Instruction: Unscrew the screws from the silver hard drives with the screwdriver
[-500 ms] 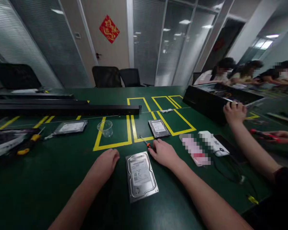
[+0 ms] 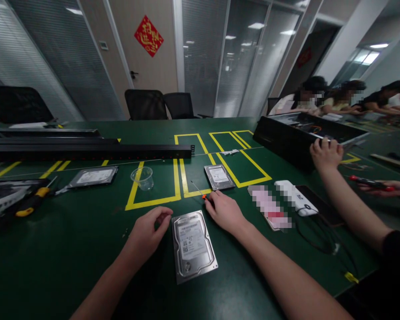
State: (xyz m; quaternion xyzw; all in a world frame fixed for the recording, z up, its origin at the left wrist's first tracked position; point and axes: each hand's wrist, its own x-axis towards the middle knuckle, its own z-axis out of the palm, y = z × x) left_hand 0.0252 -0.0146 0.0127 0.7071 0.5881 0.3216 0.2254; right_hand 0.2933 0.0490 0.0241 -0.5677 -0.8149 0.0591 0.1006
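Note:
A silver hard drive [image 2: 194, 249] lies label up on the green table right in front of me. My left hand [image 2: 150, 231] is beside its upper left corner, fingers loosely curled, thumb and forefinger apart, nothing seen between them. At the drive's upper right, my right hand [image 2: 225, 211] is closed round a small screwdriver [image 2: 204, 197] with an orange and black handle. Its thin shaft points away and to the left. Just beyond that hand lies a second hard drive [image 2: 219, 176]. A clear plastic cup [image 2: 142, 179] stands farther left, inside yellow tape.
Left are a third hard drive [image 2: 94, 176], a yellow-black screwdriver [image 2: 32, 202] and long black bars [image 2: 146, 151]. To the right lie a phone [image 2: 268, 206] and a white device [image 2: 296, 198] with a cable. A co-worker's hand [image 2: 326, 153] touches a black case [image 2: 283, 142]; another hand holds a red-black tool [image 2: 371, 183].
My left hand has moved slightly right, up to the near drive's corner, and its thumb and forefinger have parted. My right hand keeps hold of the screwdriver. The view has shifted a little.

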